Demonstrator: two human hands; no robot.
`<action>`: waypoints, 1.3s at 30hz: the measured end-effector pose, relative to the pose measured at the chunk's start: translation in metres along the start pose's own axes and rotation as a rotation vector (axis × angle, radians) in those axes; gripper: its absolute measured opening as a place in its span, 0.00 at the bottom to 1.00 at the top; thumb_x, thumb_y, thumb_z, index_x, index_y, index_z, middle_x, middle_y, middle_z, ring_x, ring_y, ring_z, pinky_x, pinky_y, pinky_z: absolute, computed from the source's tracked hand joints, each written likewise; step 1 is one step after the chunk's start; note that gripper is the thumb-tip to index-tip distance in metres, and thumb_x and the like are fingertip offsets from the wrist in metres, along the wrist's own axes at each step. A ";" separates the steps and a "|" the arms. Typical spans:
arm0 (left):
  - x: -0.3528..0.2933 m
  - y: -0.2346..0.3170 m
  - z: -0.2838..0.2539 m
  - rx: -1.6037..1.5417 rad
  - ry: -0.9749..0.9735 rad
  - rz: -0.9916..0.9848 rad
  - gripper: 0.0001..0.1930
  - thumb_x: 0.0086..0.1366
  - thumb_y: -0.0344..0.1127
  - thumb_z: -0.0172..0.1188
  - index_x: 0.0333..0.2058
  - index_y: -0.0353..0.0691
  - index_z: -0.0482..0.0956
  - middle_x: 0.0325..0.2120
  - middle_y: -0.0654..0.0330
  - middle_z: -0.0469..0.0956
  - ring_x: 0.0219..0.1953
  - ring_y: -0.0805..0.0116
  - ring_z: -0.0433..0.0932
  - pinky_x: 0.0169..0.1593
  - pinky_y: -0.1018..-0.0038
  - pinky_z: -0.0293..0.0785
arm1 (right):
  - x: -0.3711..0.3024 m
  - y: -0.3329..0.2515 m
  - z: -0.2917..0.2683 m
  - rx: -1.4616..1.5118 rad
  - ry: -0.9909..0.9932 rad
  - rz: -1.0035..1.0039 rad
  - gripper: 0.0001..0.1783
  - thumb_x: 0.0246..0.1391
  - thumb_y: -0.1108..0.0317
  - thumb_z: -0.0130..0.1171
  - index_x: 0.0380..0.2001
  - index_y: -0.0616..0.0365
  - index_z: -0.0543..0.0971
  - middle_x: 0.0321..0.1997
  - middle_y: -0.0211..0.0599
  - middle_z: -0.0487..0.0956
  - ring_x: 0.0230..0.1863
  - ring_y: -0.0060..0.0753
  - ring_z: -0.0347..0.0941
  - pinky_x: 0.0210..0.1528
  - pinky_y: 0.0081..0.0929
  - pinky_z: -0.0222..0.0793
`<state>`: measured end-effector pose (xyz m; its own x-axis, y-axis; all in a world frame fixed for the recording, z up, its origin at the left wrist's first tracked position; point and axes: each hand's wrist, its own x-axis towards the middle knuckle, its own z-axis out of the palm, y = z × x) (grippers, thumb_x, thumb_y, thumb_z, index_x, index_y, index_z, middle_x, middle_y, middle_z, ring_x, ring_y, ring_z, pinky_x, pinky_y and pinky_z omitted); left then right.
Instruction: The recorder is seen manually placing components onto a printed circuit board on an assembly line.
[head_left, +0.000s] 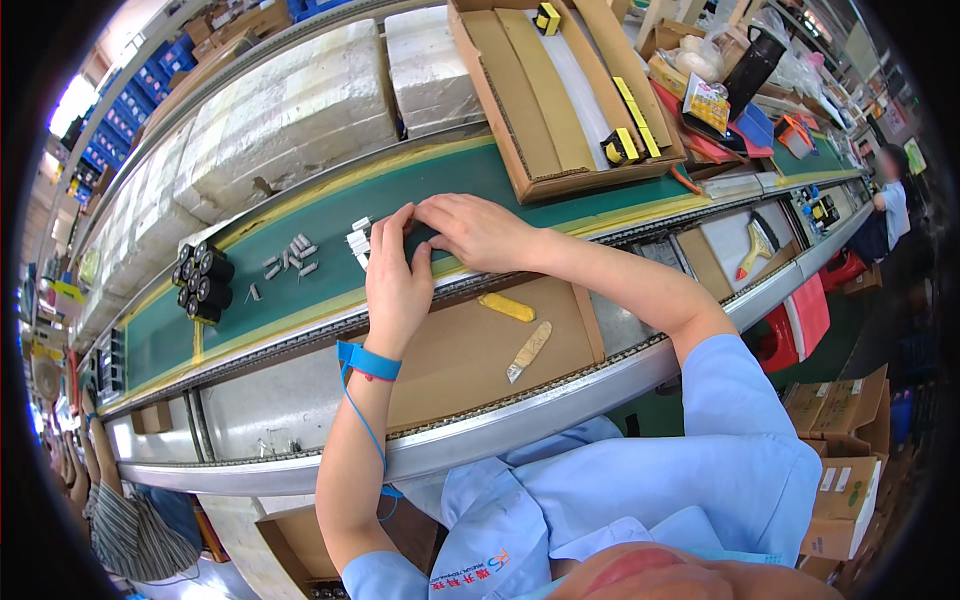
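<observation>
Over the green conveyor belt [330, 285], my left hand [397, 285] and my right hand [475, 232] meet at the fingertips. The fingers of both are bent inward, and what sits between them is too hidden to make out. A group of small white blocks [358, 241] lies on the belt right against my left fingers, partly covered by them. Farther left are several loose silver cylindrical parts with thin leads [290, 256]. Beyond those stands a cluster of black cylinders [204, 283]. A blue wrist strap [368, 361] with a cord circles my left wrist.
White foam boxes [285, 105] line the far side. A cardboard box [600, 178] with yellow-and-black parts stands at back right. On the near ledge lie a yellow-handled tool [507, 307], a taped blade-like tool [530, 351] and a brush [757, 245]. Other people are at both ends.
</observation>
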<state>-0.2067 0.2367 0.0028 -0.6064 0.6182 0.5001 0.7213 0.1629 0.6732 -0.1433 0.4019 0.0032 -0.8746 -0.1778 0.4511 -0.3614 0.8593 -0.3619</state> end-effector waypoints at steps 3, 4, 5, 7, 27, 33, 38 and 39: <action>0.000 0.000 0.001 -0.009 0.002 0.012 0.24 0.57 0.20 0.57 0.54 0.35 0.68 0.45 0.48 0.71 0.48 0.50 0.75 0.50 0.62 0.73 | 0.000 -0.002 -0.001 -0.004 -0.005 0.023 0.20 0.52 0.69 0.60 0.49 0.61 0.71 0.51 0.46 0.74 0.55 0.50 0.70 0.57 0.42 0.67; -0.001 -0.002 0.002 0.001 0.002 0.020 0.24 0.57 0.20 0.57 0.54 0.36 0.68 0.45 0.48 0.71 0.48 0.51 0.75 0.50 0.63 0.74 | 0.001 -0.001 -0.001 -0.002 -0.010 0.018 0.20 0.52 0.69 0.60 0.49 0.61 0.71 0.51 0.46 0.74 0.55 0.50 0.70 0.57 0.42 0.67; 0.000 -0.002 0.001 0.002 0.006 0.015 0.24 0.57 0.20 0.57 0.54 0.36 0.68 0.45 0.48 0.71 0.48 0.51 0.75 0.50 0.63 0.74 | 0.000 -0.001 -0.001 -0.018 0.020 0.003 0.21 0.52 0.68 0.60 0.49 0.61 0.72 0.52 0.45 0.74 0.56 0.49 0.70 0.57 0.42 0.67; 0.000 0.001 0.000 -0.011 0.000 0.036 0.25 0.57 0.19 0.57 0.54 0.36 0.68 0.45 0.49 0.71 0.48 0.51 0.75 0.49 0.62 0.74 | -0.001 -0.002 -0.001 -0.032 0.048 -0.014 0.21 0.52 0.68 0.61 0.49 0.61 0.72 0.53 0.45 0.73 0.56 0.49 0.69 0.58 0.41 0.66; -0.001 -0.004 0.004 -0.018 0.018 0.013 0.26 0.57 0.20 0.58 0.56 0.35 0.66 0.43 0.50 0.72 0.47 0.53 0.75 0.49 0.63 0.74 | 0.000 -0.004 0.001 -0.056 0.054 0.041 0.22 0.52 0.68 0.61 0.51 0.60 0.72 0.52 0.41 0.74 0.54 0.47 0.70 0.55 0.39 0.69; -0.001 -0.002 0.002 -0.014 0.014 0.012 0.26 0.57 0.20 0.58 0.56 0.35 0.66 0.43 0.50 0.72 0.47 0.53 0.75 0.49 0.63 0.73 | 0.000 -0.005 -0.001 -0.061 0.044 0.046 0.21 0.53 0.68 0.60 0.50 0.60 0.72 0.51 0.42 0.74 0.54 0.48 0.71 0.54 0.39 0.69; -0.001 -0.001 0.002 -0.011 0.010 0.018 0.26 0.58 0.19 0.58 0.56 0.35 0.67 0.44 0.50 0.73 0.47 0.56 0.76 0.52 0.67 0.73 | -0.001 -0.003 0.000 -0.066 0.045 0.040 0.20 0.53 0.68 0.60 0.49 0.61 0.72 0.51 0.42 0.74 0.54 0.48 0.71 0.54 0.39 0.69; -0.002 -0.001 0.002 -0.009 0.008 0.012 0.26 0.58 0.18 0.58 0.56 0.35 0.67 0.44 0.50 0.73 0.47 0.56 0.76 0.52 0.67 0.73 | 0.000 -0.003 0.001 -0.071 0.047 0.034 0.20 0.53 0.68 0.59 0.49 0.62 0.72 0.51 0.42 0.74 0.54 0.48 0.71 0.54 0.39 0.69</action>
<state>-0.2055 0.2370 0.0001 -0.6007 0.6137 0.5125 0.7253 0.1486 0.6722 -0.1423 0.3992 0.0036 -0.8693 -0.1269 0.4777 -0.3066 0.8965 -0.3198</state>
